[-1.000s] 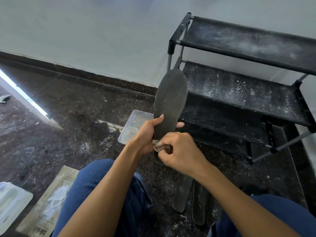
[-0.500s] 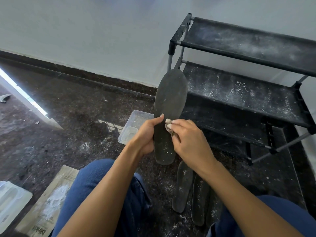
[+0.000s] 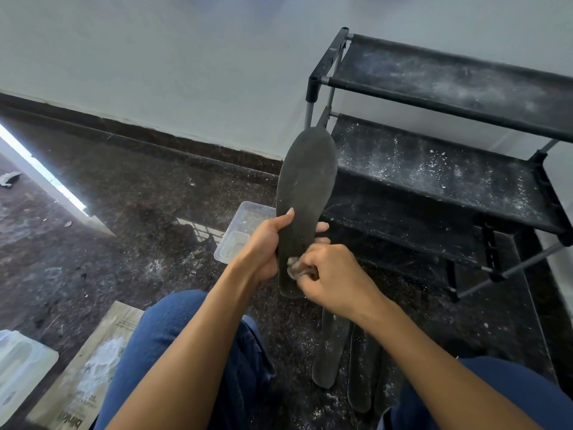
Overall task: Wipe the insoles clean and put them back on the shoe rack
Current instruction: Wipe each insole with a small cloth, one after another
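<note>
Left hand [image 3: 263, 246] grips a flat, dark, matte insole [image 3: 305, 193] upright before the powder-dusted fabric shoe rack [image 3: 440, 169]. Right hand [image 3: 335, 274] pinches a crumpled cloth [image 3: 294, 265] against its heel end — a paper packet [image 3: 90, 367] reads "blinkit".

A dark insole [image 3: 305, 193] stands upright; more insoles [image 3: 330, 352] lie before the dusty shoe rack [image 3: 434, 169].

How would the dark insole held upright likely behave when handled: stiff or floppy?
Probably fairly stiff: the insole stands upright unsupported above the left hand. Likely light, since one hand's fingers hold it. The right hand rubs it with a cloth.
</note>
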Available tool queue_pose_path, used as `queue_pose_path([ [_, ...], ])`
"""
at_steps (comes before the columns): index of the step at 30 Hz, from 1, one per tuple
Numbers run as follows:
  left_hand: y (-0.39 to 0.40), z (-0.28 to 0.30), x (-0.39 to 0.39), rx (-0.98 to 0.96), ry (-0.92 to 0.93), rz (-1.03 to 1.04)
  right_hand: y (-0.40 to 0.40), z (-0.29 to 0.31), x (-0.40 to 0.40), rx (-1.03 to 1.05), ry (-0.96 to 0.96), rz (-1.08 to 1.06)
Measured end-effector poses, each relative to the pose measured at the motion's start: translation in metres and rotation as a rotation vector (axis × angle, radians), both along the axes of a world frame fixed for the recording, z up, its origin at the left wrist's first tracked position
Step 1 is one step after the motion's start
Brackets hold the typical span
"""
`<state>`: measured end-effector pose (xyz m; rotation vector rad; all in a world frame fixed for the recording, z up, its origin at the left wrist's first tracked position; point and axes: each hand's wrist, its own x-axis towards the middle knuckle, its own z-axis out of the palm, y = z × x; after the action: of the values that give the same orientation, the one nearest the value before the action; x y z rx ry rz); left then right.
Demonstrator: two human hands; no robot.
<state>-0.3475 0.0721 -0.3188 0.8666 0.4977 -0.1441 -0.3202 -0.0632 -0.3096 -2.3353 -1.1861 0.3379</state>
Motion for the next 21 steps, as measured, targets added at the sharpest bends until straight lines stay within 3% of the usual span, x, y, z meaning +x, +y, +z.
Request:
queue_pose_path([
  [2,-0.001,0.002,-0.001,0.038,-0.015,-0.005,-0.0004,0.0027,0.0007,0.076,0.023,-0.052],
  [4,-0.0051,0.0061,-0.0008,0.09,-0.016,0.063,0.0002,0.0033,0.0033,0.128,-0.076,-0.091],
  [7,-0.0049,0.003,0.0007,0.061,-0.032,0.09,0.0009,0.0016,0.0027,0.073,-0.146,-0.065],
  [12,0.001,-0.0013,0.0007,-0.008,-0.007,0.044,-0.0013,0.0004,-0.0006,-0.032,0.108,-0.021],
  [17,0.002,-0.0027,0.0029,0.013,-0.013,0.044,-0.0013,-0.001,0.0054,0.053,-0.102,-0.099],
  [21,0.0015,-0.003,0.0025,-0.005,-0.039,0.077,-0.0033,-0.0045,0.0034,-0.095,0.099,0.009],
])
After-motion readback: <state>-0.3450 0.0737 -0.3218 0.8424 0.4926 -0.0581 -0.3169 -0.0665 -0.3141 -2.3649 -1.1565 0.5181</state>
